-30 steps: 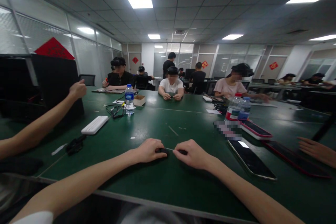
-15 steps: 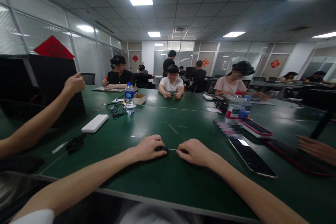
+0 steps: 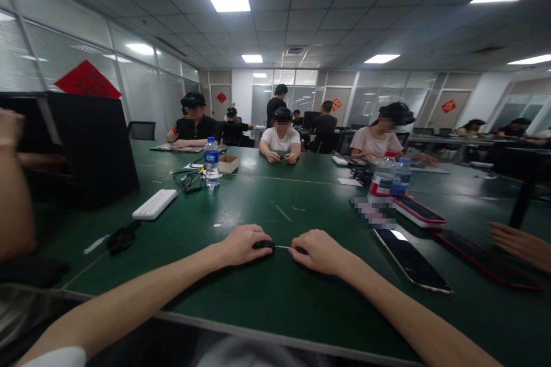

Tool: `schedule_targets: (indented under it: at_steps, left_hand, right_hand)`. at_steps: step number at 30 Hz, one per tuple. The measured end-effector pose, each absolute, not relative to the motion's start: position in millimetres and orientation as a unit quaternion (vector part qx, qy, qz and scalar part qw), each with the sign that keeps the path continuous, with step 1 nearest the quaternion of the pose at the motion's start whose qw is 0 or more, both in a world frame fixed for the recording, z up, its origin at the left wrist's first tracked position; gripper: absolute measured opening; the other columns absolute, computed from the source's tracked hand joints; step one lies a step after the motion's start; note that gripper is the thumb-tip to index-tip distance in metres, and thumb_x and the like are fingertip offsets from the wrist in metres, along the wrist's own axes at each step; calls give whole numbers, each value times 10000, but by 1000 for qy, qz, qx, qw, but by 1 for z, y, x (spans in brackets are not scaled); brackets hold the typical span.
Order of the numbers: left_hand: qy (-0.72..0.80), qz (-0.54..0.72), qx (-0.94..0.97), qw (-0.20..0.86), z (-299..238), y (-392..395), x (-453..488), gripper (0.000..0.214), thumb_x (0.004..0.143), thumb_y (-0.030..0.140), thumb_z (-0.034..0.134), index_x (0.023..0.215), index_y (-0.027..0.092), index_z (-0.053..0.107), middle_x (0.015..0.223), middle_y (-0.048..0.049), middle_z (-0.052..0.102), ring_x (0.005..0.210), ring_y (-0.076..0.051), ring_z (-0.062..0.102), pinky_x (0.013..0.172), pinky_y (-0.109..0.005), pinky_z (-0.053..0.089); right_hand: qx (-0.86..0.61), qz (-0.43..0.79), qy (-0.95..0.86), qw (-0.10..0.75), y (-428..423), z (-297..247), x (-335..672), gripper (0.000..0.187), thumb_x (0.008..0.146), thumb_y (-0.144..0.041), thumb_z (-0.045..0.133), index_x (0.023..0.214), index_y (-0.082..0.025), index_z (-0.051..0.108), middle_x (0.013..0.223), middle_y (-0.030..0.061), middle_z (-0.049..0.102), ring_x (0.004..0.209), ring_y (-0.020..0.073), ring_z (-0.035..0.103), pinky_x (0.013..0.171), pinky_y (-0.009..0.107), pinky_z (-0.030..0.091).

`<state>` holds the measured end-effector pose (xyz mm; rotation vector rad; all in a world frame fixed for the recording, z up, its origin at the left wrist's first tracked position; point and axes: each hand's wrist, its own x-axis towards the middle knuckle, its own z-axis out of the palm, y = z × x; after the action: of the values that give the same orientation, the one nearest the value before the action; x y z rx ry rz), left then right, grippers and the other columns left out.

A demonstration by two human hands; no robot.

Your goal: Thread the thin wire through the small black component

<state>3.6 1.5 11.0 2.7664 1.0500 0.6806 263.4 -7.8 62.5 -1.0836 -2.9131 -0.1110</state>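
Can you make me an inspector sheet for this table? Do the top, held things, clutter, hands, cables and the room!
Surface: dark green flat tabletop, pale scuff marks.
Held things: small black rounded object; thin pale straight piece, material unclear.
Clutter: clear plastic blue-capped bottle; long white block; pale-edged black rectangular phone.
Grips: left hand closed on black object; right hand closed at thin piece's end.
Cables: thin black tangled cables beside bottle.
Surroundings: person in white top across; glass partitions.

left sleeve [image 3: 58,358]: white, curved hem | forearms [image 3: 159,287]: bare, slender | hands [image 3: 243,245]: bare
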Motion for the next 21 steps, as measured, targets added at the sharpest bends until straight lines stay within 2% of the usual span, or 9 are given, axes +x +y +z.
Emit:
schedule_targets:
  at_steps: [11,21]
  left_hand:
    - [334,227,914,33,5,4,6,254,935,363,611,1107,218,728,955,-52,690,838,-170,658,748,-253,495]
    - [340,231,911,9,-2,5,7,266,953,360,577,1101,196,725,921,-55,688,806,-169,647,729,-251,488]
  right_hand:
    - [-347,-45,-937,-3,-16,70,259,347,994,-341,427,861,-177,703,791,52,700,688,156,633,707,251,446]
    - [-367,-101,-924,-24,-22,68,252,344,996,-329,421,874,-169,699,823,79,701,656,164,625,616,248,402]
